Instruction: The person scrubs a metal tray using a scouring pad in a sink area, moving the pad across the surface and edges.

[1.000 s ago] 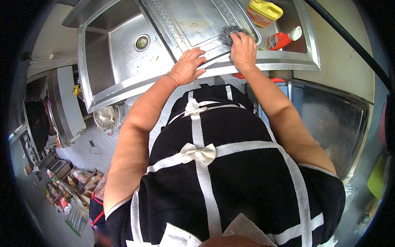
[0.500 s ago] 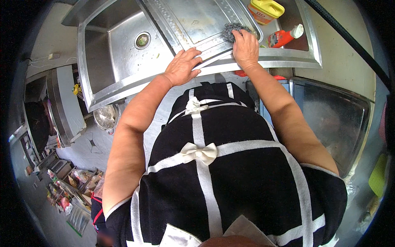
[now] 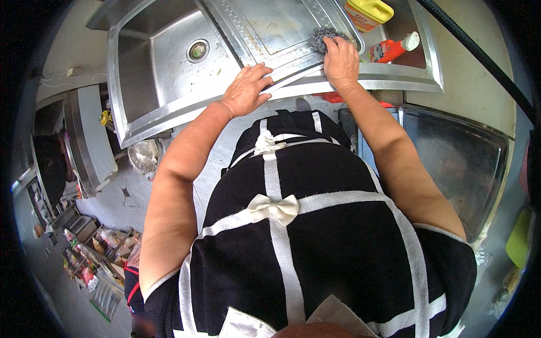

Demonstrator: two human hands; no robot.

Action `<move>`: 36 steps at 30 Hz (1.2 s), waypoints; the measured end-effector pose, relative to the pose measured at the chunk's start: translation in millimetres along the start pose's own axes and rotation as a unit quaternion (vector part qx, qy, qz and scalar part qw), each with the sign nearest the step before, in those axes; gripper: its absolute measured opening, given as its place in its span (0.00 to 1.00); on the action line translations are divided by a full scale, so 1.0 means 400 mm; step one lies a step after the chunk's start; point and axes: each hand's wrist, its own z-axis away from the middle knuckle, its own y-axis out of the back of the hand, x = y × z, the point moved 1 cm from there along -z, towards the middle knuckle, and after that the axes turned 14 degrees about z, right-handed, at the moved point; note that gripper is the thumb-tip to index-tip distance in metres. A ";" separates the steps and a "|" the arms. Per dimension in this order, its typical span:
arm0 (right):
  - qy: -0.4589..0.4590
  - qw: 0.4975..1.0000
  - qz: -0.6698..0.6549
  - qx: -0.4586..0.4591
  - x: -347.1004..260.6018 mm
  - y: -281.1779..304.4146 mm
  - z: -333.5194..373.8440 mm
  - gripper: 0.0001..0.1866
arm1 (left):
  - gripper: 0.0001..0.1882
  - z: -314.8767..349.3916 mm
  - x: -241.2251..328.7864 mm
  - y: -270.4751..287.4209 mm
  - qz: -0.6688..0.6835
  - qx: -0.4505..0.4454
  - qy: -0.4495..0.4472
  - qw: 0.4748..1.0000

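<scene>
A broad rimmed metal tray (image 3: 287,28) lies at a slant across the steel sink (image 3: 169,59). My left hand (image 3: 246,90) is at its near left corner, with fingers bent over the edge and the thumb on the near side. At the tray's near right corner, my right hand (image 3: 341,61) is closed on a grey steel wool scourer (image 3: 322,38) and presses it against the rim. Part of the scourer is hidden under the fingers.
Right of the tray, a yellow jug (image 3: 369,12) and a red spray bottle (image 3: 393,49) lie in the sink unit. A round drain (image 3: 198,51) shows in the left basin. A dark glass-topped case (image 3: 451,163) stands at right, and a black hose (image 3: 479,56) crosses above.
The scourer and my right hand have shifted slightly to the right along the tray's rim. My left hand has moved a little left. The sink appears slightly shifted in view.
</scene>
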 end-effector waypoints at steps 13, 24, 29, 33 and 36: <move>-0.011 0.998 0.016 -0.053 -0.007 0.014 -0.003 0.17 | 0.17 0.028 -0.012 0.010 0.056 0.037 0.010 0.998; -0.011 0.998 0.011 -0.063 -0.005 0.009 0.003 0.18 | 0.10 0.042 -0.056 0.008 0.681 0.358 0.089 0.633; 0.003 0.999 0.008 -0.033 -0.004 0.003 0.008 0.19 | 0.04 0.066 -0.074 0.005 0.724 0.417 0.119 0.537; 0.010 1.000 0.005 -0.028 0.000 -0.002 0.012 0.21 | 0.05 0.087 -0.095 -0.006 0.723 0.429 0.119 0.529; 0.005 1.000 0.007 -0.028 -0.002 0.001 0.013 0.21 | 0.06 0.094 -0.097 -0.002 0.736 0.433 0.128 0.504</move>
